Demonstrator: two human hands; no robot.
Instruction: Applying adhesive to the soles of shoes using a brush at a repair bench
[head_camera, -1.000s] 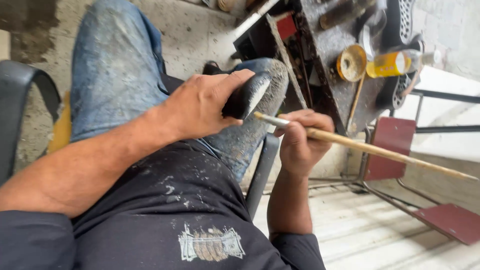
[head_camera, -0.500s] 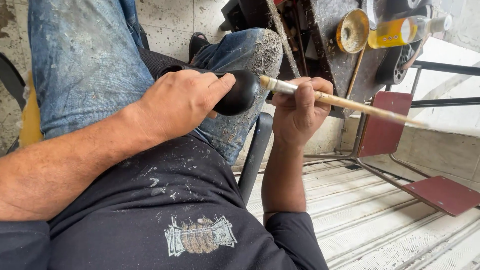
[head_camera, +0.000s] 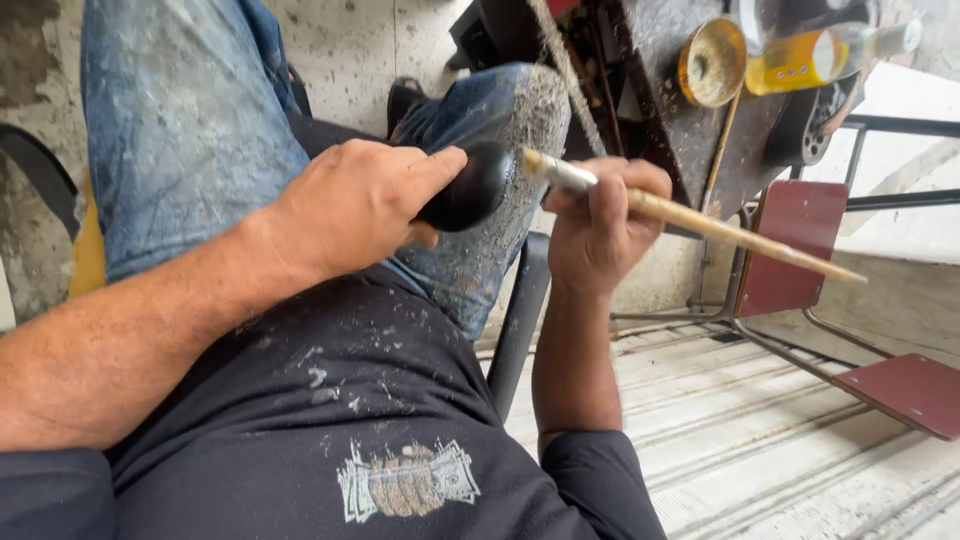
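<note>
Pale concrete floor and a cluttered dark bench (head_camera: 690, 150) frame a seated person. His left hand (head_camera: 350, 205) is closed round a black rounded object (head_camera: 478, 185), braced on the dusty knee (head_camera: 520, 110) to steady it. Right hand (head_camera: 600, 225) is fisted on a wooden-handled brush (head_camera: 700, 215), its tip touching the object. Fingers hide most of the object, so its shape stays unclear; a yellow bottle (head_camera: 800, 60) lies on the bench

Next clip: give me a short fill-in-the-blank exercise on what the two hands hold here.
1. The left hand grips a rounded, glossy object coloured ____.
2. The right hand holds a long brush whose handle is made of ____.
3. The rounded object rests against the person's ____, clad in dusty blue jeans.

Missing words: black; wood; knee
</note>
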